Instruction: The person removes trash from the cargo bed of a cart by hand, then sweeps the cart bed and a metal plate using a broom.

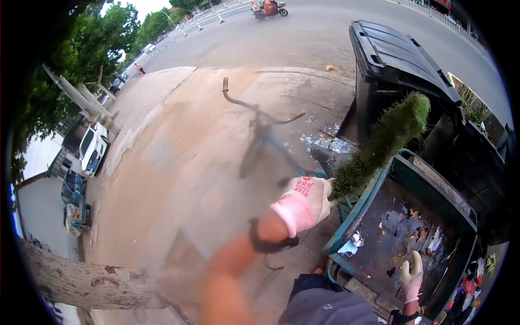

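My left hand [307, 201], in a pale glove with a pink cuff, is closed around the lower end of a shaggy green strip of turf [382, 149]. The strip slants up to the right, over the edge of a teal metal cart [351, 225] and in front of a black wheeled bin [374, 86]. Over the cart's right side is my right hand [413, 277], also gloved, its fingers apart and nothing in them. On the cart bed lie leaf scraps [414, 214], and a crumpled light-blue mask-like piece [349, 248] rests near its left edge.
Blurred handlebars [262, 111] join the cart's front. Pale broken fragments [336, 145] litter the ground by the bin. A tree trunk [92, 276] crosses the lower left. A white car [93, 147] is parked at left. A scooter with a rider [269, 8] is on the road.
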`<action>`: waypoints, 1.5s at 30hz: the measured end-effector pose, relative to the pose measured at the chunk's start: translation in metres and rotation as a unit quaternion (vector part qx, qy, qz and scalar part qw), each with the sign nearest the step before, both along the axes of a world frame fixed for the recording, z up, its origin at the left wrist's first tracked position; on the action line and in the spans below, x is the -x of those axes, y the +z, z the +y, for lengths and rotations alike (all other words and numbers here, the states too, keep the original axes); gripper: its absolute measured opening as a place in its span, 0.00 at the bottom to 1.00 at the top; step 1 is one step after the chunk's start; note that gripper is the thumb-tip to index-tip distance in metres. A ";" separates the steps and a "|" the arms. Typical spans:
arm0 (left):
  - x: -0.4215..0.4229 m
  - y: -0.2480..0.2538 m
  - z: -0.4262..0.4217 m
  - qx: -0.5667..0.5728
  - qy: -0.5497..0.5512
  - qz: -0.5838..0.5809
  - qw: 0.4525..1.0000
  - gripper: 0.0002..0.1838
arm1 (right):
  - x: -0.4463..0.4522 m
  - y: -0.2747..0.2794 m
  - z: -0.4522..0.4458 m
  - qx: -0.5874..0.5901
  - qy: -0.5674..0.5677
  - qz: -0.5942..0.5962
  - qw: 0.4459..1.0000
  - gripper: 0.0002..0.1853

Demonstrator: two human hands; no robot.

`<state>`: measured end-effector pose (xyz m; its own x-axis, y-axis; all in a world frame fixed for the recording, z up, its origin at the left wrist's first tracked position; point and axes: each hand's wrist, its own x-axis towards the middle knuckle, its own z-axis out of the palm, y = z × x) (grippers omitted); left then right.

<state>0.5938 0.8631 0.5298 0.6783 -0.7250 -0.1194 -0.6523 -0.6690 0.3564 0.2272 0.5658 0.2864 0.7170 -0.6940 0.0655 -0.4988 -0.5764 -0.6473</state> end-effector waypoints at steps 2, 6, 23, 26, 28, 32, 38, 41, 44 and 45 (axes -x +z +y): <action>0.005 0.022 0.011 0.069 0.016 0.011 0.997 0.17 | -0.061 0.040 0.015 0.049 0.075 -0.057 0.994 0.33; 0.024 0.070 -0.004 0.013 -0.005 0.015 1.000 0.15 | -0.131 0.080 0.026 0.109 0.138 -0.175 0.969 0.42; -0.018 0.135 -0.112 0.109 -0.344 0.078 0.929 0.19 | -0.099 0.051 -0.029 -0.250 -0.041 -0.224 0.941 0.27; -0.033 0.059 -0.138 0.118 -0.321 0.173 0.924 0.26 | -0.069 0.060 -0.008 -0.281 -0.073 -0.152 0.945 0.17; -0.049 -0.003 -0.147 0.095 -0.247 0.307 0.914 0.26 | -0.032 0.058 0.010 -0.355 -0.109 -0.058 0.927 0.15; -0.052 -0.151 -0.161 0.217 -0.154 0.351 0.898 0.34 | 0.022 0.038 0.036 -0.381 -0.149 -0.003 0.913 0.17; -0.011 -0.304 -0.160 0.049 0.037 0.127 0.990 0.44 | 0.115 -0.069 -0.005 -0.250 -0.291 0.139 0.913 0.21; 0.031 -0.326 -0.164 0.061 0.050 0.261 0.962 0.44 | 0.120 -0.079 -0.031 -0.172 -0.255 0.277 0.910 0.23; 0.053 -0.355 -0.170 0.118 0.153 0.230 0.954 0.37 | 0.111 -0.116 -0.043 -0.154 -0.195 0.294 0.923 0.24; 0.052 -0.357 -0.171 0.120 0.154 0.211 0.958 0.36 | 0.091 -0.109 -0.044 -0.175 -0.156 0.289 0.928 0.25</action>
